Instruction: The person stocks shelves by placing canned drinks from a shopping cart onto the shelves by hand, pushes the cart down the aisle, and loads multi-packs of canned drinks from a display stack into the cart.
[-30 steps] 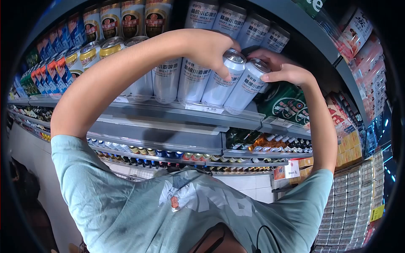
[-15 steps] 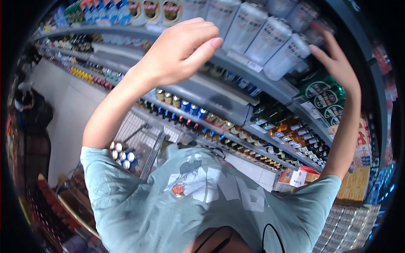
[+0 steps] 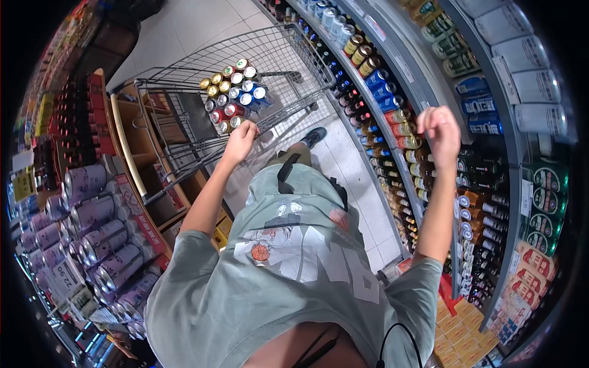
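Note:
My left hand (image 3: 241, 142) is closed at the near side of a wire shopping cart (image 3: 285, 107), just beside the cans; whether it touches the rail I cannot tell. Inside the cart stand several cans (image 3: 236, 93) with gold, red, white and blue colours, tops up. My right hand (image 3: 440, 132) is raised on the right, in front of the shelves, its fingers curled in and nothing visible in them. Large white cans (image 3: 532, 86) stand on the upper shelf, further right than that hand.
Shelves (image 3: 423, 92) of cans and bottles run down the right side. Tiled floor (image 3: 362, 178) lies between them and the cart. On the left are purple can packs (image 3: 101, 224) and a wooden rack (image 3: 132, 141). My shoe (image 3: 314, 136) is beside the cart.
The view has swung from the white cans on the shelf to the cart. Both hands have left those cans, and my left hand is now by the cart. My right hand's fingers have curled in.

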